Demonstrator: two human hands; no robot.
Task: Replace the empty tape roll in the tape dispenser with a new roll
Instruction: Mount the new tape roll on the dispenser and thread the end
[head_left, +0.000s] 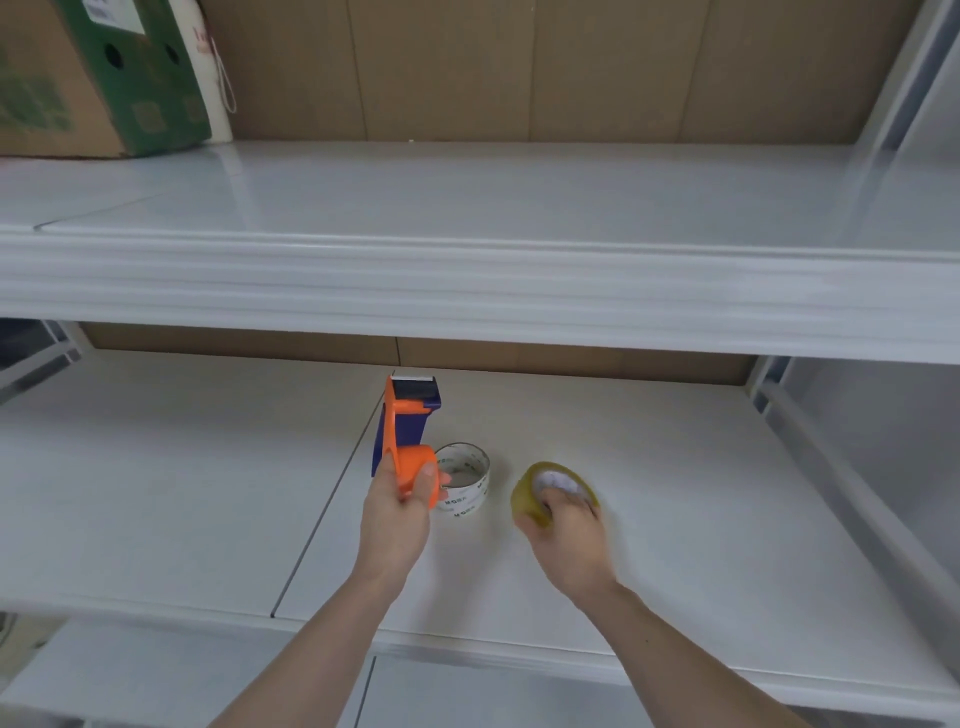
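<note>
Dispenser (408, 436) gripped by the left hand (400, 512); just right of it lies the empty core (467, 486), beyond which the right hand (569, 535) clasps the new roll (535, 493); lift it squarely toward the hub

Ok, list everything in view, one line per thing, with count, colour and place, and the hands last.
tape dispenser: one, orange and dark blue, above the lower shelf, held by the left hand.
empty roll core: one, white with print, on the lower shelf beside the dispenser.
new tape roll: one, yellowish, lower shelf, under the right hand.
cardboard box: one, brown and green, upper shelf, far left.
shelves: two, white.
left hand: grip on the dispenser.
right hand: grip on the new roll.
</note>
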